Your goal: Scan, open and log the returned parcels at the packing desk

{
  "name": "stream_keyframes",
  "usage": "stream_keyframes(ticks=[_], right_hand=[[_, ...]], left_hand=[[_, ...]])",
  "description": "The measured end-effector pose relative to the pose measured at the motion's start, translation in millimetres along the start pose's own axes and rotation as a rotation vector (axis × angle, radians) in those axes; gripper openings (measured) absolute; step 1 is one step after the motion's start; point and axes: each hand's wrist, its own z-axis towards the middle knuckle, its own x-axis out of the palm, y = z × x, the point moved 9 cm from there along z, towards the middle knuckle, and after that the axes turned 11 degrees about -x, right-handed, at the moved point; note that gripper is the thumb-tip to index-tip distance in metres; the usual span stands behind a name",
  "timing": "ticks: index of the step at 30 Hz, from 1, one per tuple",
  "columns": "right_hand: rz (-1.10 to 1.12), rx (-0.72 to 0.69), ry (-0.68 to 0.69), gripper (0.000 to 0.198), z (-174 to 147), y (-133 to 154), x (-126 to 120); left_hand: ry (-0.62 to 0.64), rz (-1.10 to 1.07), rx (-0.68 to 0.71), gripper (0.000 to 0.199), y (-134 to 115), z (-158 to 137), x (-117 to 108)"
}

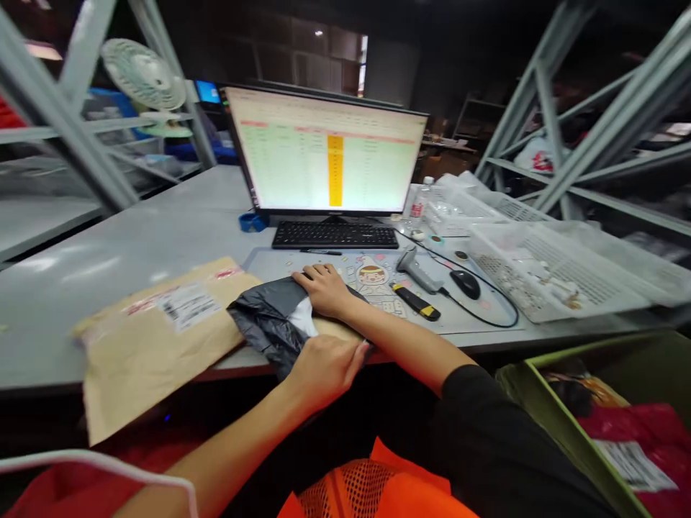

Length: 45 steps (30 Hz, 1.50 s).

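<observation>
A dark grey plastic mailing bag (262, 313) lies at the desk's front edge, with a white patch (303, 316) showing on it. Between my hands a tan packet (339, 329) shows next to the bag's plastic; how far it sits inside is hidden. My left hand (329, 365) is closed at the packet's near edge, thumb pointing right. Over the bag's far side my right hand (325, 289) rests with fingers curled down on it. To the left, a large kraft envelope (156, 360) with a white printed label (190, 306) overhangs the desk edge, touching the bag.
Beyond my hands are a keyboard (335, 234), a monitor (291, 173) and a pen (320, 252). A box cutter (415, 301), barcode scanner (419, 272) and mouse (465, 284) lie on the right. White baskets (540, 266) stand farther right, above a green bin (561, 424) holding parcels.
</observation>
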Motion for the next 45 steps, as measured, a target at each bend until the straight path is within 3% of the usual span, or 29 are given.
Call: stream_keyframes(ticks=[7, 12, 16, 22, 26, 29, 32, 35, 38, 42, 45], right_hand=[[-0.153, 0.221, 0.06, 0.041, 1, -79, -2], [-0.094, 0.309, 0.122, 0.042, -10, -100, -4], [0.013, 0.259, 0.165, 0.044, -9, -86, 12], [0.11, 0.169, 0.198, 0.047, -10, -48, 22], [0.235, 0.247, 0.194, 0.06, -27, -37, 16], [0.311, 0.258, 0.172, 0.073, -42, -30, 5], [0.271, 0.305, 0.14, 0.069, -58, -26, -14], [0.215, 0.317, 0.062, 0.048, -74, -18, -39], [0.276, 0.27, -0.047, 0.029, -91, -8, -63], [0.324, 0.393, -0.352, 0.018, -125, -25, -98], [0.354, 0.485, -0.556, 0.011, -149, -44, -112]], left_hand=[[-0.051, 0.041, -0.125, 0.043, -16, -36, -33], [-0.024, -0.089, -0.279, 0.036, -15, -82, -43], [0.039, -0.184, -0.537, 0.037, 28, -128, -20], [-0.03, -0.229, -0.985, 0.034, 120, -179, 10], [-0.056, -0.622, -1.16, 0.047, 139, -181, 25], [-0.017, -0.963, -1.097, 0.066, 127, -175, 32], [0.099, -1.076, -0.933, 0.085, 105, -172, 30], [0.166, -0.843, -0.814, 0.089, 92, -176, 20], [0.106, -0.566, -0.74, 0.073, 86, -174, -5], [-0.035, -0.366, -0.641, 0.047, 67, -156, -49], [-0.077, -0.292, -0.639, 0.035, 60, -141, -67]])
